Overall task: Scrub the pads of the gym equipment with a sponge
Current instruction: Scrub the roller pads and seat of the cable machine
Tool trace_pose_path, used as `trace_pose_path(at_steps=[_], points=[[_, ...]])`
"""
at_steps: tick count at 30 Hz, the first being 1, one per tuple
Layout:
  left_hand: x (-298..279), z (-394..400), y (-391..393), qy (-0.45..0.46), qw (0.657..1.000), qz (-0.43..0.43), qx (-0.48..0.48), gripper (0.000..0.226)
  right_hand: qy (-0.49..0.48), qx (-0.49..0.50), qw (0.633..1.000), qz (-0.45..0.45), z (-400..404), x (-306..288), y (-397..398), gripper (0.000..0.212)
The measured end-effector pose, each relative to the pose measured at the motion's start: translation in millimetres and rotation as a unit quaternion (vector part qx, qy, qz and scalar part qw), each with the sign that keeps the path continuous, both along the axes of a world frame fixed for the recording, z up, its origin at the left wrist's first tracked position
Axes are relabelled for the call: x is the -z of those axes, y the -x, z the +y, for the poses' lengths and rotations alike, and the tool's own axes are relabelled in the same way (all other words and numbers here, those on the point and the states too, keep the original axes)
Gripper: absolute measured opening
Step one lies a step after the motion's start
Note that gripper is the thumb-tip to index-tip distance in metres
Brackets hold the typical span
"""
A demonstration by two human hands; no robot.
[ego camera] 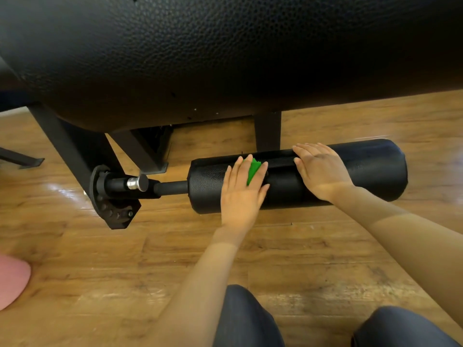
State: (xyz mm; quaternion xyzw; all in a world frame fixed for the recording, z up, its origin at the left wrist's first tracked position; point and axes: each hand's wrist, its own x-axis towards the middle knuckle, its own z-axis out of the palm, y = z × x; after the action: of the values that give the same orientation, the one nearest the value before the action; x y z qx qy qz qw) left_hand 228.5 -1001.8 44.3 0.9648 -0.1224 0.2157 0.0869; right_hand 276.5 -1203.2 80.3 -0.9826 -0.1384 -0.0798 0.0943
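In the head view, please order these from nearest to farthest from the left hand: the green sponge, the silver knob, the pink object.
1. Green sponge, under the left hand.
2. Silver knob, on the bar to its left.
3. Pink object, at the far left edge.

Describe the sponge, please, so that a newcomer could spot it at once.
Below the big black bench pad, a black roller pad lies level above the wood floor. The left hand presses flat on it; the sponge is the bright green piece between its fingers, the only green thing.

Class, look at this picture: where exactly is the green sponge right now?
In the head view, the green sponge lies under the left hand, pressed against the black roller pad, left of the right hand.
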Motion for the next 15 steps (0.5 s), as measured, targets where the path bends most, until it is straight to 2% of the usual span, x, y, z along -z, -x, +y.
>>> trace_pose_path(at_steps=[8,11,15], points=[[3.9,73.0,13.5,0.076,0.994,0.003,-0.078,0.042,-0.009,-0.003,1.0,0.008,-0.8,-0.9,1.6,0.046],[1.5,76.7,16.8,0.094,0.992,0.021,-0.078,0.042,-0.015,-0.002,1.0,0.008,-0.5,-5.0,4.3,0.046],[2.0,75.7,19.2,0.104,0.99,0.002,-0.094,0.039,-0.014,-0.011,1.0,0.018,-0.7,-8.1,7.5,0.047]])
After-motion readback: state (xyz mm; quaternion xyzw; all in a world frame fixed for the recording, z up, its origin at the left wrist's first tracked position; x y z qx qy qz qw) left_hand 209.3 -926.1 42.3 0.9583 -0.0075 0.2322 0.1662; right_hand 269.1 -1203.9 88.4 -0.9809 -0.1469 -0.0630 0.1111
